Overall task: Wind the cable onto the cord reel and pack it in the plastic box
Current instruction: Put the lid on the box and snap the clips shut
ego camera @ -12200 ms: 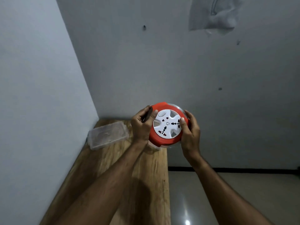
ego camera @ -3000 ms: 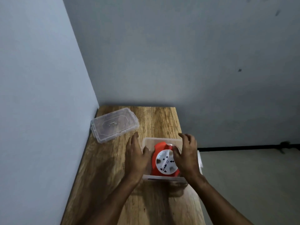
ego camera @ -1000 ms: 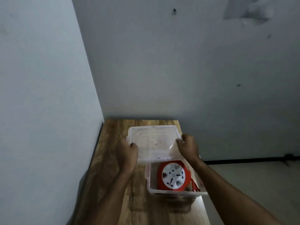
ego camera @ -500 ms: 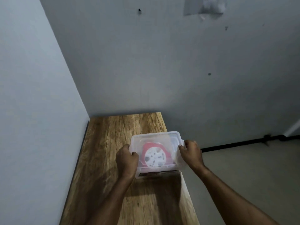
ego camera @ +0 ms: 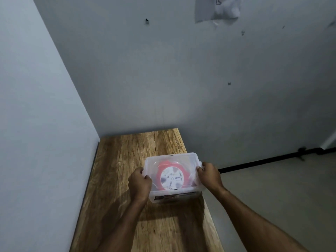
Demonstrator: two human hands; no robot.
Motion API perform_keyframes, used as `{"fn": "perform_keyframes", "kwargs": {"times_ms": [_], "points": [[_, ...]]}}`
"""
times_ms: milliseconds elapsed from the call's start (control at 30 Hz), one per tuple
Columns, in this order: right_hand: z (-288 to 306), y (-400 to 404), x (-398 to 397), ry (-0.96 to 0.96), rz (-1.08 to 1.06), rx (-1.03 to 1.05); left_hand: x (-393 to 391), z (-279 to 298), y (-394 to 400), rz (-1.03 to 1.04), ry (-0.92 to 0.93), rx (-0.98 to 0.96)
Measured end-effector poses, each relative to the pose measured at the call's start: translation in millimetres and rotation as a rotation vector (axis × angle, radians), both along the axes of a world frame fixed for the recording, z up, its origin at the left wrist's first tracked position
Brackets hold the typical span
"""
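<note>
Now I'm closing the lid [ego camera: 170, 158] on the plastic box [ego camera: 174, 194] on the desk [ego camera: 127, 153] — cord reel [ego camera: 172, 177] inside, left hand [ego camera: 140, 184] and right hand [ego camera: 209, 176] gripping its ends — next I'm judging each edge needs pressing until it snaps.

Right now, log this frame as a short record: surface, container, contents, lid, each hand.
surface: wooden tabletop set into a wall corner
container: clear plastic box, near the table's right edge
contents: red cord reel with white socket face, seen through the lid
lid: translucent plastic lid, on top of the box
left hand: gripping the box's left side
right hand: gripping the right side
</note>
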State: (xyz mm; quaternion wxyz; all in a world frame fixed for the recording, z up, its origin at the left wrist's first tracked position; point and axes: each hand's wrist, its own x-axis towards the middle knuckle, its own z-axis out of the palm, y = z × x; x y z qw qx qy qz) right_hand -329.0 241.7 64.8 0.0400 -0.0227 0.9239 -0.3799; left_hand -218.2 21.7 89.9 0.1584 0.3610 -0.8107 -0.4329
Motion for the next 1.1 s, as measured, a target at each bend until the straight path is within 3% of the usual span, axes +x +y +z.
{"fn": "perform_keyframes", "kwargs": {"times_ms": [500, 833, 900, 1000, 1100], "points": [[-1, -48, -2, -0.018, 0.063, -0.022, -3, -1, -42, 0.16, 0.024, 0.135], [-5, -94, 0, 0.038, 0.134, -0.011, 12, -7, -71, 0.224, 0.005, 0.062], [-5, -99, 6, 0.18, 0.14, 0.151, 13, -6, -71, 0.164, -0.043, -0.088], [0, -114, 24, 0.41, 0.32, 0.353, 12, -6, -67, -0.031, -0.071, -0.553], [-1, -131, 40, 0.353, 0.639, 0.438, 5, -12, -54, -0.443, -0.195, -0.799]]}}
